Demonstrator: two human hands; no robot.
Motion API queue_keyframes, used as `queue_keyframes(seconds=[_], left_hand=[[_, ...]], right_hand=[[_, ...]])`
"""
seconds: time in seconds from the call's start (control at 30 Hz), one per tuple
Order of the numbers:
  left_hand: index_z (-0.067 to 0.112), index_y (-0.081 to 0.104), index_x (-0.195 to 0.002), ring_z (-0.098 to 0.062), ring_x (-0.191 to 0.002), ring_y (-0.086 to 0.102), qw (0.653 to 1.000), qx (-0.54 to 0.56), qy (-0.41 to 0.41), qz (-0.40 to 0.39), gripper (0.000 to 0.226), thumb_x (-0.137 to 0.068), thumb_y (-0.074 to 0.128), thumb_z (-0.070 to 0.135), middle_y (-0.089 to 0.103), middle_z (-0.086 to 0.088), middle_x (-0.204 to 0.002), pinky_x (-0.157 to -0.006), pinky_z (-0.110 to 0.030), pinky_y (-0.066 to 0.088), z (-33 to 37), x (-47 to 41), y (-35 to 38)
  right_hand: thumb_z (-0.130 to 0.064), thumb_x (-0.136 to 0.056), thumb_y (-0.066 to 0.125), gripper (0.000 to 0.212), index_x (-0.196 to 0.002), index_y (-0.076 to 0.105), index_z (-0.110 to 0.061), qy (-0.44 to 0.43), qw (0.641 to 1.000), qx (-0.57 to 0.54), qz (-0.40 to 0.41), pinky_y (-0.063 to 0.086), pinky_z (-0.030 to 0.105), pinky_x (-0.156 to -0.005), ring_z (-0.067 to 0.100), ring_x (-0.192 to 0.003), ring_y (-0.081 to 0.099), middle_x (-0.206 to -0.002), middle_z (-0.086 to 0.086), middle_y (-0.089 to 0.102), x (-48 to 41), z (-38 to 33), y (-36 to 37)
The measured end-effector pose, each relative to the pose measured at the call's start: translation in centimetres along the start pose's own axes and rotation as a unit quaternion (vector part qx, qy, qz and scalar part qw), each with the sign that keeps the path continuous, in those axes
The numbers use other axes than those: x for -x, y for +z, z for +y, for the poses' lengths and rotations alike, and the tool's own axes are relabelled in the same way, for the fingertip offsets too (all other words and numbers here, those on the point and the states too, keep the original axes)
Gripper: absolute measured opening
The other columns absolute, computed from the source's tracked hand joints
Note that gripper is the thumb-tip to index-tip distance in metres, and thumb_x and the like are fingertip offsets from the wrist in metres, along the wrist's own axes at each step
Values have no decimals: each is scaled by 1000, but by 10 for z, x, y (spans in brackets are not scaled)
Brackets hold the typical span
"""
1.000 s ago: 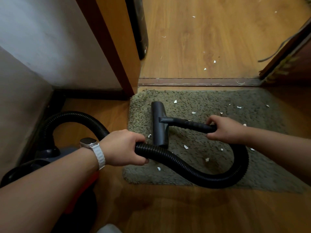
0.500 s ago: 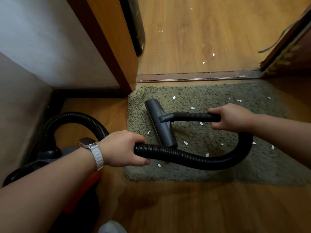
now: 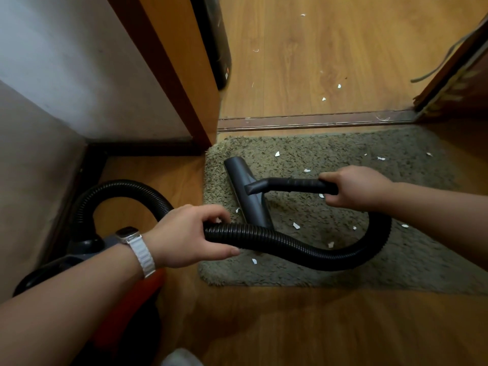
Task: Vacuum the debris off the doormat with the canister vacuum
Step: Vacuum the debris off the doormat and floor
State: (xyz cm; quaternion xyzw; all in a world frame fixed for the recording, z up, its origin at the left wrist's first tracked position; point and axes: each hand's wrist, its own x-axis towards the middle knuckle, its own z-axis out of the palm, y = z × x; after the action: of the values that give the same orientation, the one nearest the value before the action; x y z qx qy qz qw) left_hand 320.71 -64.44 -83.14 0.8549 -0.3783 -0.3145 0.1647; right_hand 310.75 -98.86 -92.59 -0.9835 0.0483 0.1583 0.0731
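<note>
A grey-green shaggy doormat point(image 3: 412, 262) lies before the door sill, dotted with several white paper scraps point(image 3: 296, 225). The dark floor nozzle point(image 3: 244, 188) rests flat on the mat's left part, angled toward the far left corner. My right hand point(image 3: 353, 186) grips the black wand handle point(image 3: 295, 184) joined to the nozzle. My left hand point(image 3: 184, 236) holds the black ribbed hose point(image 3: 290, 244), which loops across the mat to the handle. The hose's other end arcs back to the canister vacuum point(image 3: 87, 249), dark with a red body, partly hidden under my left arm.
A wall and dark baseboard point(image 3: 142, 149) close the left corner. The wooden door frame point(image 3: 179, 75) stands by the mat's far left corner. Beyond the metal sill point(image 3: 317, 122) wood floor carries more scraps point(image 3: 323, 99). A dark object point(image 3: 216, 48) leans behind the frame; another door edge point(image 3: 454, 83) at right.
The nozzle has turned and slid toward the mat's far left corner, and my right hand has moved away from me with the handle. The hose loop has flattened. My left hand stays put.
</note>
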Motion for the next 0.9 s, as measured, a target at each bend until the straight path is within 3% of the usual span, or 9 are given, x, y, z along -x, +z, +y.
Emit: queue_keyframes(seconds=[0.1, 0.3, 0.5, 0.7, 0.8, 0.9], left_hand=[[45, 60, -96, -5, -63, 64, 1000, 5, 7, -22, 50, -59, 65, 79, 70, 12, -73, -61, -29, 55, -4, 3, 1], [48, 55, -102, -1, -68, 60, 993, -89, 8, -74, 45, -68, 66, 75, 67, 9, -74, -61, -16, 41, -5, 6, 3], [44, 59, -106, 0, -64, 58, 993, -93, 2, -67, 47, -70, 67, 74, 65, 11, -71, -59, -16, 39, -9, 8, 4], [44, 59, -105, 1, -64, 58, 993, -90, 3, -71, 49, -69, 65, 76, 65, 11, -70, -59, -16, 41, -12, 6, 7], [46, 58, -100, 2, -61, 57, 990, -115, 14, -77, 42, -70, 65, 75, 61, 13, -64, -57, -14, 37, -9, 0, 11], [44, 60, -97, 1, -65, 57, 985, -144, 25, -91, 40, -72, 65, 74, 57, 16, -63, -63, -18, 43, -7, -4, 19]], right_hand=[[-46, -87, 56, 37, -121, 58, -31, -34, 999, 11, -11, 51, 31, -60, 21, -76, 63, -85, -3, 63, -3, -17, 9], [-47, -87, 53, 38, -122, 56, -32, -76, 995, 34, -46, 55, 32, -65, 21, -83, 65, -93, -4, 63, -5, -39, 20], [-46, -89, 56, 34, -120, 58, -32, -14, 998, 51, -43, 47, 27, -57, 18, -72, 61, -78, -7, 57, -9, -19, 2], [-45, -88, 58, 25, -107, 61, -28, 53, 998, 22, -25, 53, 31, -60, 18, -63, 57, -68, -7, 56, -1, 2, -7], [-45, -88, 58, 28, -112, 59, -30, 15, 999, 32, -32, 49, 29, -58, 20, -68, 58, -72, -7, 55, 4, -9, -5], [-46, -89, 55, 33, -120, 55, -35, -52, 996, 51, -51, 46, 26, -57, 17, -73, 59, -82, -8, 55, 12, -28, -5]])
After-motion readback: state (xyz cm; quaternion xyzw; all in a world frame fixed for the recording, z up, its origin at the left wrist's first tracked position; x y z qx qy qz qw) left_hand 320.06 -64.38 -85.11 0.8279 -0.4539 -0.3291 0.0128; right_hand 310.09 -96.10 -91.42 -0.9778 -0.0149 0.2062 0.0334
